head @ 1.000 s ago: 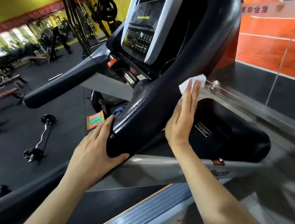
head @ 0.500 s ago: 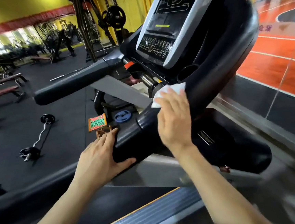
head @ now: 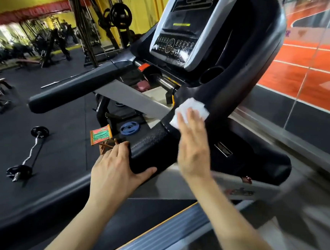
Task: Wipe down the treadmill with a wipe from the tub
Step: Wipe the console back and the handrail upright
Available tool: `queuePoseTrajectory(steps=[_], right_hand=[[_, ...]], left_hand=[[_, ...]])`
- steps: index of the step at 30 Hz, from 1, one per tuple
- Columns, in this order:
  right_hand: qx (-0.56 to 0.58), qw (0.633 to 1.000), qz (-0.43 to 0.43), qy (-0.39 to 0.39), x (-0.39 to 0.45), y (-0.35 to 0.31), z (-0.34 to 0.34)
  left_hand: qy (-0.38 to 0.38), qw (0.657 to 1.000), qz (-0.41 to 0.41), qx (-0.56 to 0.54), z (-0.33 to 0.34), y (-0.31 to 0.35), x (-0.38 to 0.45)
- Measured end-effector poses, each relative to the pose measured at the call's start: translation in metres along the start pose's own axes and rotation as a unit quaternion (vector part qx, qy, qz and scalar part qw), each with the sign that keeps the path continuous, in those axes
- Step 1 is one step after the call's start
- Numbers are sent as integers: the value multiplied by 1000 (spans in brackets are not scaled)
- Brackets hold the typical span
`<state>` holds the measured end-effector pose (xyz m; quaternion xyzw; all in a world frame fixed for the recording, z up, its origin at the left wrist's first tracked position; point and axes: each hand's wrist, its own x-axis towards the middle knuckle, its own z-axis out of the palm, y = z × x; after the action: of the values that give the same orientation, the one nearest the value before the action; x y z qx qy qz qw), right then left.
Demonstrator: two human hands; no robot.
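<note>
The treadmill's black right handrail [head: 241, 90] curves up from its near end toward the console [head: 183, 29]. A white wipe [head: 188, 107] lies flat on the top of that rail. My right hand [head: 193, 142] presses it down with straight fingers, blurred by motion. My left hand [head: 114, 169] grips the rail's near end, thumb underneath and fingers over the far side. The tub of wipes is not in view.
The left handrail [head: 73, 91] reaches out at mid-left. The treadmill belt [head: 128, 217] runs below my arms. On the gym floor lie a curl barbell [head: 29, 152], a blue weight plate [head: 129, 128] and a small folding stool [head: 101, 136]. A glass wall [head: 307, 92] stands close on the right.
My right hand slid the wipe from the rail's outer right side over its top, then slightly along the top. My left hand kept its grip. The view lifted toward the console.
</note>
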<state>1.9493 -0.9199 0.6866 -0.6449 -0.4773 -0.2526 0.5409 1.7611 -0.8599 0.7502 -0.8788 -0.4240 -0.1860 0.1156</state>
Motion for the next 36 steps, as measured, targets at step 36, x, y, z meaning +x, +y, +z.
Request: queuePoseTrajectory(steps=[36], right_hand=[[-77,993,-62,-66,13,-83,27]], left_hand=[[-47,997,49,27,-8,-167,-74]])
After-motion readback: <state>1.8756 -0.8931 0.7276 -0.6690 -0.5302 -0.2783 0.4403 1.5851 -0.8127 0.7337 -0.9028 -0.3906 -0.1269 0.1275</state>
